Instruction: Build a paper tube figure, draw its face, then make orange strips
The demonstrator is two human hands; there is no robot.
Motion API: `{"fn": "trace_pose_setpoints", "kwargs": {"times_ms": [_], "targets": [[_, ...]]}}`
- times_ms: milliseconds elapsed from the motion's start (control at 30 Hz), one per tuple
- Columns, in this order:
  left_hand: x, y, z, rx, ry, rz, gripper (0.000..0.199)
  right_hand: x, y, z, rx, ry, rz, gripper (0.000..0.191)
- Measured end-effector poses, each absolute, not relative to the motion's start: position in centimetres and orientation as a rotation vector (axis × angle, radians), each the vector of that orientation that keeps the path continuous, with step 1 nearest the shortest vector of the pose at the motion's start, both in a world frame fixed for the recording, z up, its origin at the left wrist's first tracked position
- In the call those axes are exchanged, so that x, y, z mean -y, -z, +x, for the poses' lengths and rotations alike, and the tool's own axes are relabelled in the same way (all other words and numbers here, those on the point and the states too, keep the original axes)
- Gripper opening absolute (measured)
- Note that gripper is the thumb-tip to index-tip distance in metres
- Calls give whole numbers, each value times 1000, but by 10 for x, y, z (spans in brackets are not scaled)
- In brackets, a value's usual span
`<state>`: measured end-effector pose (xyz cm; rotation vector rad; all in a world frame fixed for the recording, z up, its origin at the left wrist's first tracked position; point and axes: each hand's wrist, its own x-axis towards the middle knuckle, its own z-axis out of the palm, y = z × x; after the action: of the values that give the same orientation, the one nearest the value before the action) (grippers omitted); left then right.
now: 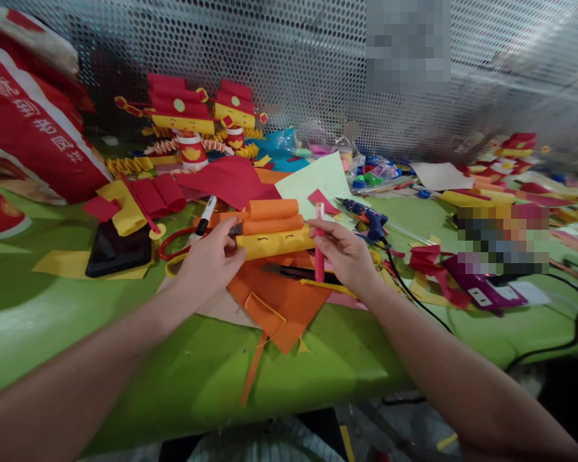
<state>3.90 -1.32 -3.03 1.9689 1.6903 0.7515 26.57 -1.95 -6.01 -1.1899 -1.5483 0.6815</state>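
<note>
A paper head (pixel 275 242), a yellow roll with two drawn closed eyes and orange rolls stacked above it, lies in front of me. My left hand (pixel 215 253) is closed at its left end, with curled fingers and the thumb against the yellow paper. Beside the head's right end, my right hand (pixel 344 253) pinches a pink marker pen (pixel 320 250) held upright, clear end up. Red-handled scissors (pixel 169 244) lie partly hidden behind my left hand. Below the head are orange paper (pixel 284 314) and a dark blade-like tool (pixel 289 272), partly covered.
Finished paper figures (pixel 183 122) stand at the back left by a perforated metal panel (pixel 289 64). A phone (pixel 118 249) lies left, near a black-and-white marker (pixel 206 217). A blue glue gun (pixel 368 215) with a black cord and a purple power strip (pixel 486 285) are right.
</note>
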Motion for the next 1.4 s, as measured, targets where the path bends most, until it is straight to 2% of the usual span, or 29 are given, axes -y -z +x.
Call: {"fn": "trace_pose_setpoints", "kwargs": {"times_ms": [267,400,600,700,1067,1267,1400], "targets": [[12,27,34,-1627,-823,1847,56,18,54,270,1400,-750,-1092,27],[14,22,36,-1554,-815,1538,60,11,60,272,1393,-701,-1101,30],[14,19,46,-1384,-877,983,64,8,66,267,1329,-702,-1101,13],[13,21,48,-1328,-909,867,64,10,64,261,1341,-735,-1119,17],[9,34,42,-1199,-1193,1074,57,17,59,259,1451,-764,-1091,28],[4,41,36,-1236,-1245,1193,55,21,52,272,1590,-425,-1259,26],[3,40,35,-1266,-1345,1189,52,29,44,278,1982,-253,-1250,25]]}}
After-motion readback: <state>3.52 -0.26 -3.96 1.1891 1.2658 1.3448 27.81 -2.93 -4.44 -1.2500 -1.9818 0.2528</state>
